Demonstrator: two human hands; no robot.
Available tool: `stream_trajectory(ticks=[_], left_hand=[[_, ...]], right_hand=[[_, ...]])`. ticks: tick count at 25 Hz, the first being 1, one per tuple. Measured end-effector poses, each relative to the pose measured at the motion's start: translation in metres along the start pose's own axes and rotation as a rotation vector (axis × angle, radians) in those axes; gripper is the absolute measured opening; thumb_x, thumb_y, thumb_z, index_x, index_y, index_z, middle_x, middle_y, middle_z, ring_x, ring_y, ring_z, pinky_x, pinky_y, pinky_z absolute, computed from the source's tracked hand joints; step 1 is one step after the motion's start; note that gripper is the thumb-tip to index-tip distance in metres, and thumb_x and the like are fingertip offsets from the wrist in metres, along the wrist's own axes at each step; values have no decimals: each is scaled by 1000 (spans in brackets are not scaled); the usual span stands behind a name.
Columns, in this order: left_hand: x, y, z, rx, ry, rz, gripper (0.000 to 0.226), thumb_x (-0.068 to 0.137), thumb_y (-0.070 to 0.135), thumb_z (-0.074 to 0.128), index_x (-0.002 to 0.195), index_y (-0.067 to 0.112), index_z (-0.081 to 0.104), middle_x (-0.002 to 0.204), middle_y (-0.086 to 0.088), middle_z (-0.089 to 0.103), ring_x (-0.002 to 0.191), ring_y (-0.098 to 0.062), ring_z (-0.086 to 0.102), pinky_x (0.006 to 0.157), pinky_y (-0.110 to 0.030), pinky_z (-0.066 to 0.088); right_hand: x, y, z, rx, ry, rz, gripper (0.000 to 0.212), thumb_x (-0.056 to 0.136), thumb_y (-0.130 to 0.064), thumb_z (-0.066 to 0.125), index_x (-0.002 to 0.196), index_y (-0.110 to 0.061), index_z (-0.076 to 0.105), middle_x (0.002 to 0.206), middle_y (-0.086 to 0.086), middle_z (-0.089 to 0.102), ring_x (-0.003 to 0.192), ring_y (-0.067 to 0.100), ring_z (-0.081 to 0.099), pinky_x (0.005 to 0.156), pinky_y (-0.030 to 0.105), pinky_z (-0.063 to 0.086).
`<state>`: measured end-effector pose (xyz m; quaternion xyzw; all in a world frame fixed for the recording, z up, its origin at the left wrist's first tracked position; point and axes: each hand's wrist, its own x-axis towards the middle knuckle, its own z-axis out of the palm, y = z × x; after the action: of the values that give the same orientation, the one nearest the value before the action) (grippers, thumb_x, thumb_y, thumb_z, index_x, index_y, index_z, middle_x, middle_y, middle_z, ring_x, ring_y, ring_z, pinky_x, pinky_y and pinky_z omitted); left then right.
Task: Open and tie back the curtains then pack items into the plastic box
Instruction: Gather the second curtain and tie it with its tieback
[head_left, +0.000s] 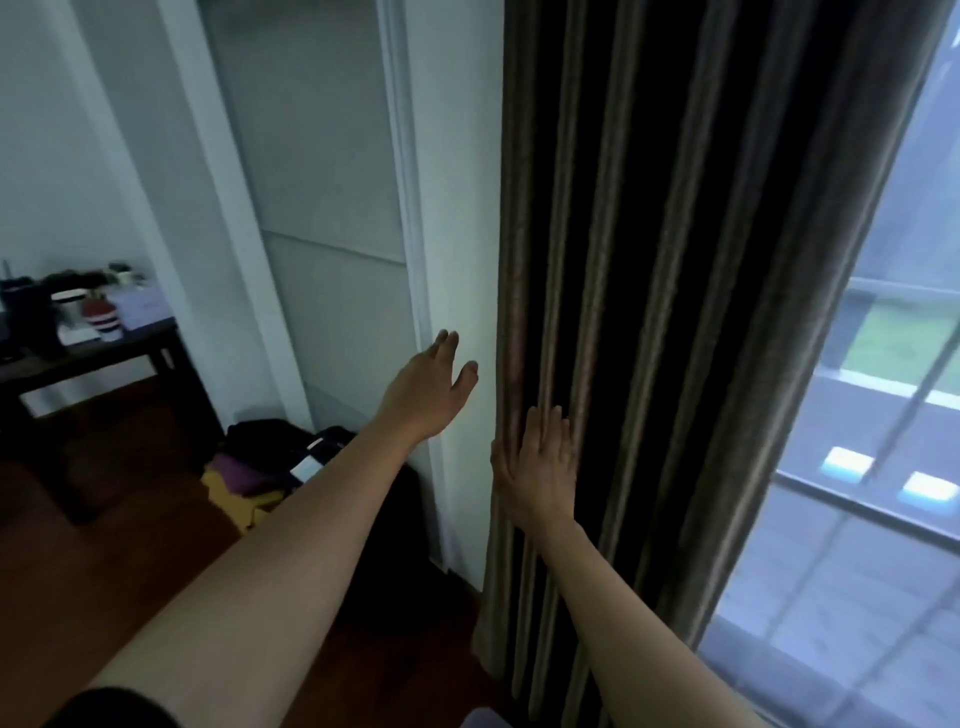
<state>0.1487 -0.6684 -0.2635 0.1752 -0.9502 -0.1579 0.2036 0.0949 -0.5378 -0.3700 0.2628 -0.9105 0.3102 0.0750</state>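
Now both arms stretched forward, bare to the elbow. Left hand (428, 387) raised before the white wall strip (457, 260), palm out, fingers spread, grip open and empty. Right hand (537, 467) laid flat against the left edge of the dark curtain (675, 312), fingers straight along the folds, grip open, pressing not clutching. Curtain bunched between wall and window (893, 415). Cluttered table (88, 353) far left; clothes pile (270, 467) on the floor.

Both bare arms are reaching forward. The left hand (431, 387) is hanging in the air with fingers extended and thumb apart, its grip slack. The right hand (537, 467) is lying flat, fingers together and straight, palm pressing forward.
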Motion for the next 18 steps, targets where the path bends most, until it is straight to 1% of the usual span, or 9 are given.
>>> stream_trajectory(ticks=[2,4,6,8,10,12,13,16,18], left_hand=[[41,2,-4,-22,50,79,63,98,45,32,149,10,17,157,-8,17,142,-26,26,114,-39,23],[80,8,-10,-101,95,109,68,97,46,37,148,7,17,156,-12,22,141,-26,28,113,-36,23],[112,18,-18,-218,139,125,76,94,47,45,148,3,14,153,-15,27,139,-26,32,112,-33,25],[143,30,-30,-366,169,132,83,90,46,54,148,3,14,149,-16,35,135,-26,38,108,-29,30],[167,41,-38,-491,191,147,78,88,42,60,145,4,23,134,-10,51,116,-22,54,98,-25,41],[187,45,-32,-535,192,198,54,90,32,60,131,3,40,113,-7,60,93,-18,60,86,-31,52],[194,43,-22,-541,179,220,43,91,27,58,123,1,45,109,-11,63,89,-21,62,82,-36,54],[207,25,19,-503,79,271,29,92,13,49,117,-3,51,105,-23,66,92,-35,65,81,-42,54],[208,6,46,-479,17,303,28,91,7,46,117,-4,51,102,-26,66,91,-39,65,80,-44,53]], right_hand=[[24,-7,13,26,101,-24,73,91,-56,21,148,-12,13,156,19,4,145,32,4,118,43,9],[53,-12,21,72,220,-72,67,91,-50,30,145,-11,27,153,26,12,142,38,15,115,47,21],[78,-18,20,73,309,-114,59,91,-37,46,143,-14,33,153,27,6,142,38,13,116,44,20],[102,-23,17,69,392,-85,56,88,-24,57,140,-17,39,154,26,2,143,36,8,116,39,16],[121,-27,11,70,507,-31,53,86,-16,59,136,-21,45,154,23,9,143,34,12,115,37,18],[135,-26,7,112,564,5,53,88,-12,57,136,-26,42,152,18,19,139,31,24,114,36,24],[138,-25,7,162,571,14,54,89,-11,56,138,-28,38,150,15,26,137,28,31,112,35,28],[137,-19,14,358,586,84,63,90,-7,55,143,-27,26,140,9,47,123,22,51,105,31,39],[137,-18,20,382,613,209,68,89,-6,55,145,-24,21,127,13,58,108,26,61,92,28,46]])
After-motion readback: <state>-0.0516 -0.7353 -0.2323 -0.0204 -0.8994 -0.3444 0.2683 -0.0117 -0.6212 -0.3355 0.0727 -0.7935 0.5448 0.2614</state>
